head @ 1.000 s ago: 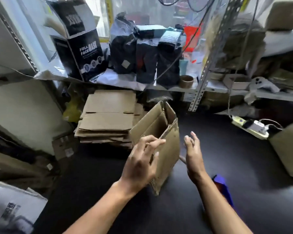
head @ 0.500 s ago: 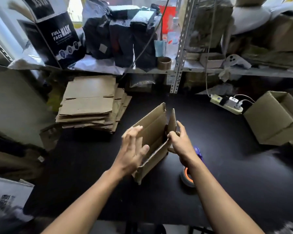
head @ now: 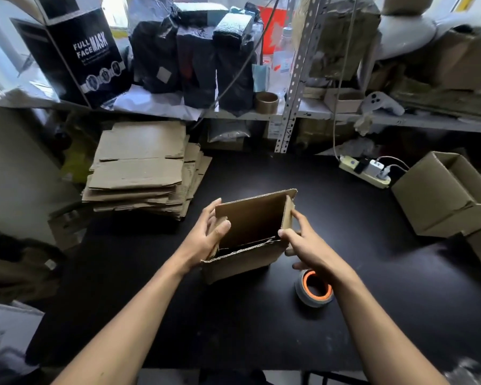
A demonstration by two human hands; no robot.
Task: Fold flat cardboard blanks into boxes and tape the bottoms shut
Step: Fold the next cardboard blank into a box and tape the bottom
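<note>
So half a second ago that cardboard box (head: pixel 250 234) was still a skinny squashed diamond standing edge-on, and now it's popped open into a proper rectangular tube, which to me means the squaring-up bit is basically done and the flap folding comes next. It sits on the black table (head: pixel 372 301) right in front of the person, mouth facing up and tipped a little toward them so you can see down inside; its long side runs left to right, slightly skewed with the right end further back. The left hand (head: pixel 206 240) has moved from hovering flat beside it to actually grasping the left end wall, thumb hooked inside and fingers behind. The right hand (head: pixel 306 245) is holding the right end, thumb pinched on the near corner of the rim and fingers round the outside. I can't really tell if the flaps down at the bottom are tucked in yet, it's dark in there. The tape roll (head: pixel 314 287) with the orange core is lying flat just beside the box, under the right wrist, so it's handy once the bottom is closed. Stack of flat blanks (head: pixel 142 168) still waiting at the back left, and a finished box (head: pixel 442 195) off to the right.
</note>
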